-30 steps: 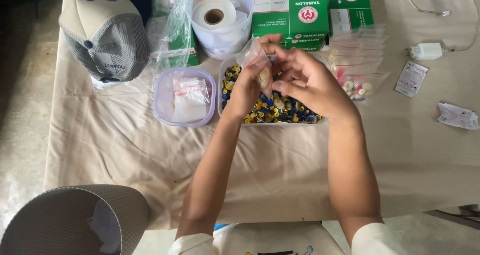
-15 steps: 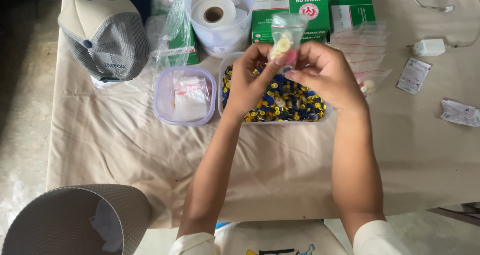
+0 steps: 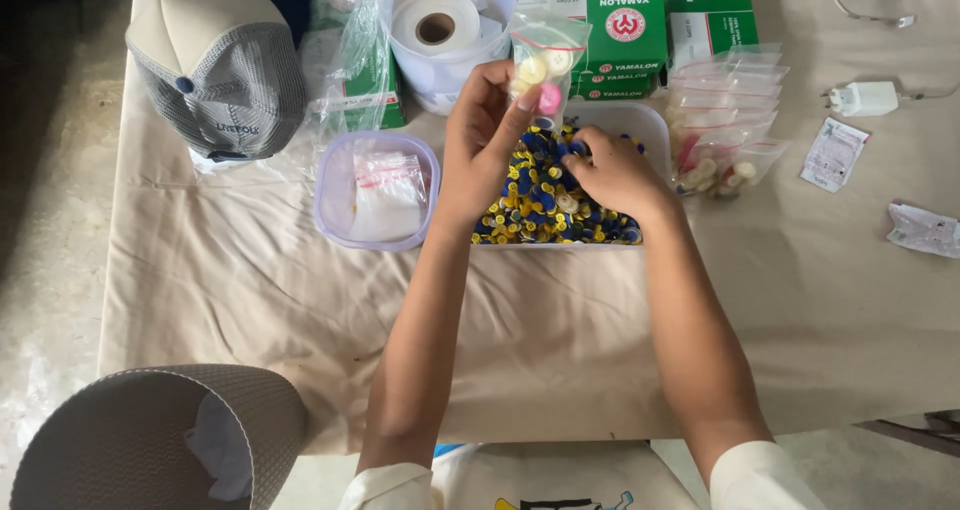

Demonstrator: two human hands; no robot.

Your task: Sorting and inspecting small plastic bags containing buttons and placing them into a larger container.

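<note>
My left hand point(image 3: 487, 135) holds up a small clear zip bag point(image 3: 545, 62) with a few caps inside, yellow, white and pink. Below it stands a white tray point(image 3: 652, 125) filled with several small blue, yellow and white caps point(image 3: 540, 200). My right hand point(image 3: 610, 170) reaches down into that pile, its fingertips among the caps; whether it has one pinched is hidden.
A stack of filled clear bags point(image 3: 725, 120) lies right of the tray. A lilac tub of empty bags point(image 3: 378, 195) sits to the left. Green boxes point(image 3: 625, 30), a paper roll in a tub point(image 3: 440, 25), a grey cap point(image 3: 220, 65), a charger point(image 3: 865, 98) and a grey bin point(image 3: 150, 440) surround them.
My right hand has let go of the bag and dropped into the tray of caps. My left hand keeps the bag raised on its own.
</note>
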